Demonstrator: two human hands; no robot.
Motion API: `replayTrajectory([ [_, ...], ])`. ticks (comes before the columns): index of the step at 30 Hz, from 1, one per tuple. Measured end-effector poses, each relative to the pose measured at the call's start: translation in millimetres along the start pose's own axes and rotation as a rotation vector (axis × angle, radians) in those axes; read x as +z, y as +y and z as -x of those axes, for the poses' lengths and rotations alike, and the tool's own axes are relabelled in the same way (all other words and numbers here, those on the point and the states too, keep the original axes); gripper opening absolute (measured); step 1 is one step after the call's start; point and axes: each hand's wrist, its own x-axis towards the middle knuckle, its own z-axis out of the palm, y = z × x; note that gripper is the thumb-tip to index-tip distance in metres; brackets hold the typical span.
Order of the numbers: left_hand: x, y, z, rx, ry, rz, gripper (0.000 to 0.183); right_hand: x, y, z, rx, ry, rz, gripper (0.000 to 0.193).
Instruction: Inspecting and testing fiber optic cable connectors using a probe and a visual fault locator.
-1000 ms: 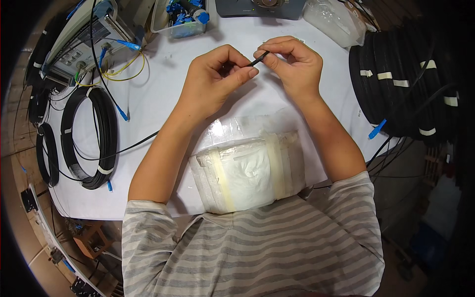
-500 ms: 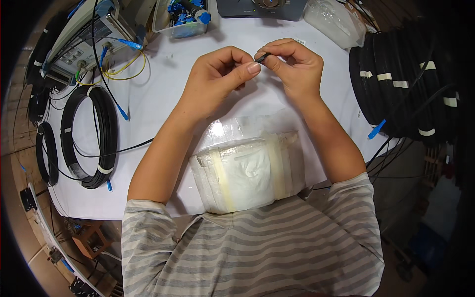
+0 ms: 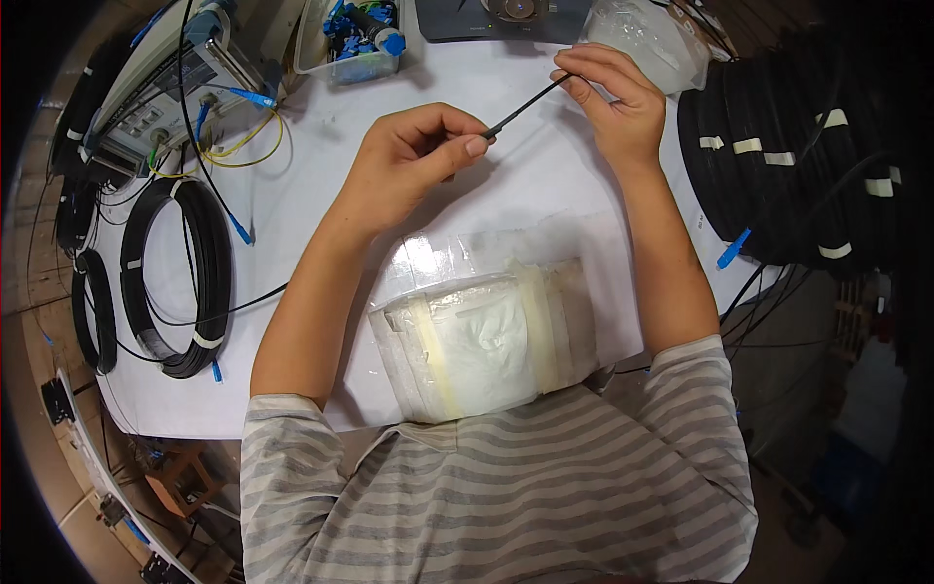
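A thin black cable piece (image 3: 525, 107) is stretched between both hands above the white table (image 3: 321, 204). My left hand (image 3: 413, 165) pinches its lower left end between thumb and forefinger. My right hand (image 3: 613, 102) pinches the upper right end, close to a clear plastic bag (image 3: 652, 39). A taped clear bag with white padding (image 3: 482, 341) lies near my chest, below both forearms.
Black cable coils (image 3: 180, 277) with blue connectors lie at the table's left. A grey instrument box (image 3: 165, 88) with yellow and black leads stands at the far left. A clear tub of blue connectors (image 3: 355, 39) is at the back. Large black cable coils (image 3: 788, 165) with white tape fill the right.
My hands have drawn apart: the right hand went up and right, the left stayed lower, and the black cable piece between them now shows much longer.
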Motion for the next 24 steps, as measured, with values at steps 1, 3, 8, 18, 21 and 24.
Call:
replayTrajectory([
  [1, -2, 0, 0, -0.058, -0.047, -0.036, 0.019, 0, 0, 1, 0.050, 0.006, -0.017, 0.020],
  [3, 3, -7, 0, -0.075, -0.047, -0.088, 0.019, 0, -1, 3, 0.099, -0.005, -0.037, 0.021],
  [8, 17, -14, 3, 0.020, -0.166, -0.143, 0.032, 13, -20, 8, 0.164, -0.014, -0.202, 0.019],
  [18, 12, -14, 1, 0.148, -0.098, -0.115, 0.033, 31, -35, 16, 0.705, -0.233, -0.830, 0.027],
  [21, 11, -12, 0, 0.155, -0.081, -0.101, 0.030, 31, -29, 18, 0.694, -0.260, -0.828, 0.028],
  [24, 11, -11, -1, 0.098, -0.022, -0.028, 0.027, 28, -21, 19, 0.684, -0.232, -0.798, 0.025],
])
